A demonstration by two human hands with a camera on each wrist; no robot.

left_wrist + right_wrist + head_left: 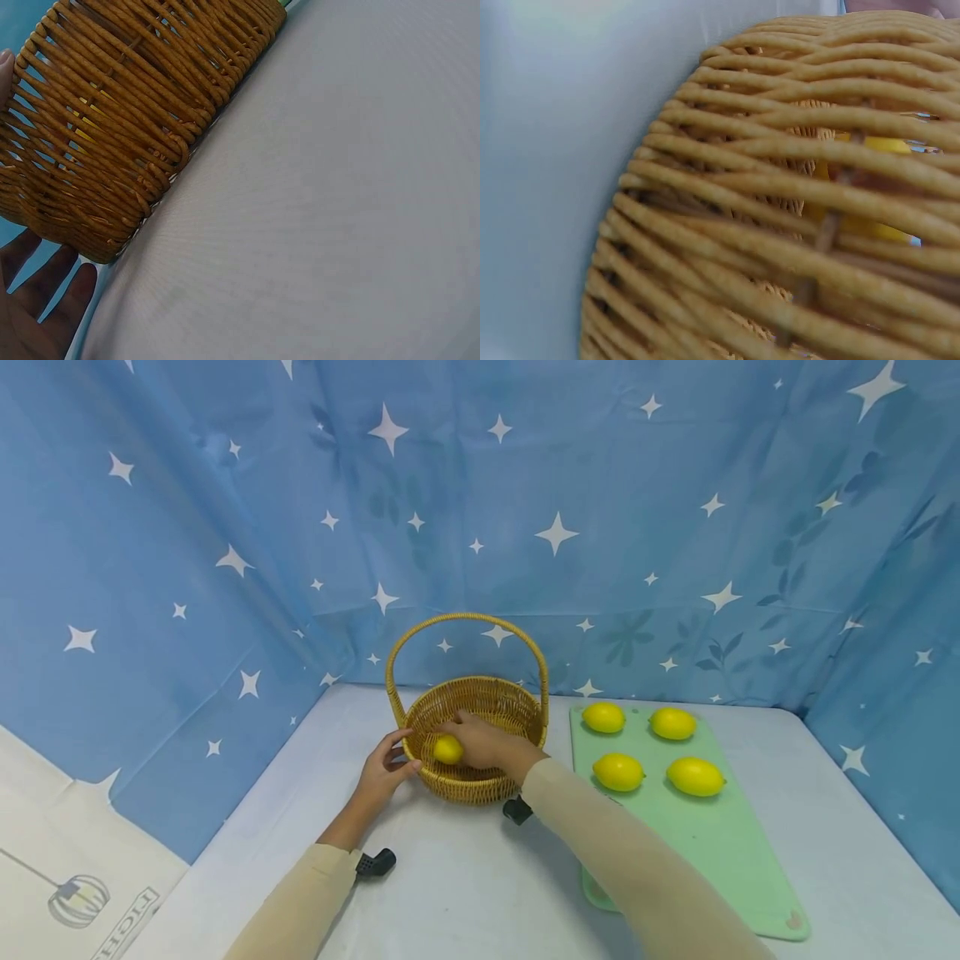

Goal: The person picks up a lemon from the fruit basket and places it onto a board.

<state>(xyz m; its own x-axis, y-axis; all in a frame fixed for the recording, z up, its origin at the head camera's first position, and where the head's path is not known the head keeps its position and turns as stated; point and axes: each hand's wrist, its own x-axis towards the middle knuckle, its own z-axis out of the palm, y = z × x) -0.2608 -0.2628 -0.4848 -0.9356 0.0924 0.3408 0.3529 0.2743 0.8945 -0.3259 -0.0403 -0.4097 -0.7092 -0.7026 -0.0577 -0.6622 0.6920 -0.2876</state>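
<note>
A woven wicker basket [472,789] with a tall arched handle stands on the white table. My right hand [486,745] reaches down inside it and holds a yellow lemon [448,749] at the basket's left part; the thumb is hidden. Through the weave, the right wrist view shows bits of the yellow lemon [889,146]. My left hand [382,770] rests against the basket's left side, thumb at the front rim. In the left wrist view, the fingers [71,296] of that hand spread fairly straight beside the wicker wall [127,135].
Right of the basket lies a light green cutting board [697,852]. Several lemons, among them a large one [696,776], sit on its far half. A blue star-patterned curtain [555,460] hangs behind the table [442,893]. My right forearm [622,852] crosses over the board's left edge.
</note>
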